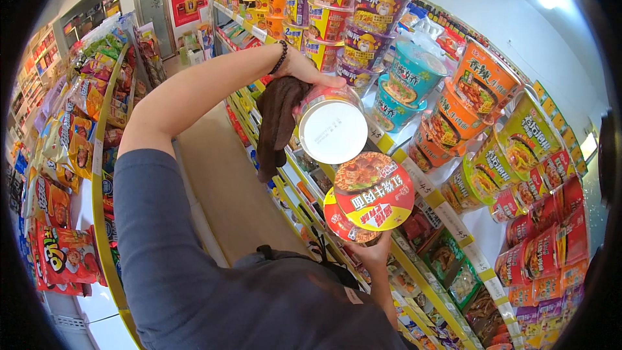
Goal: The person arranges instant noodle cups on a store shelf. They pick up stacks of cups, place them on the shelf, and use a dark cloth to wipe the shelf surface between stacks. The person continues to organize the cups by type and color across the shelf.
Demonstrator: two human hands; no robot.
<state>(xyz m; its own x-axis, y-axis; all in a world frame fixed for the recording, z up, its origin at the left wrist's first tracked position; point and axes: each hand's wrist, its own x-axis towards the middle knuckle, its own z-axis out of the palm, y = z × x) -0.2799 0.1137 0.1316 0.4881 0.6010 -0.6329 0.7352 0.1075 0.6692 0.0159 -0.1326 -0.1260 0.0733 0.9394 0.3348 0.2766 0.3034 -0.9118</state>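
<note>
My left hand (310, 70), raised at the centre, is closed on a tilted instant noodle tub (333, 131) whose round white base faces me. A dark brown cloth (280, 113) hangs from that same hand. Lower down, my right hand (374, 253) grips a red and yellow instant noodle bowl (374, 189) from beneath, its printed lid toward me. Part of another similar round lid or bowl (346, 220) shows just under it. The right fingers are partly hidden by the bowl.
Stacked noodle tubs in teal (409, 78), orange (479, 84) and green (526, 133) line the right-hand shelf (453, 220). Lower tiers carry packaged foods. Snack bags (71, 129) fill the left rack, with a tan aisle floor (223, 175) between. A door (155, 16) stands behind.
</note>
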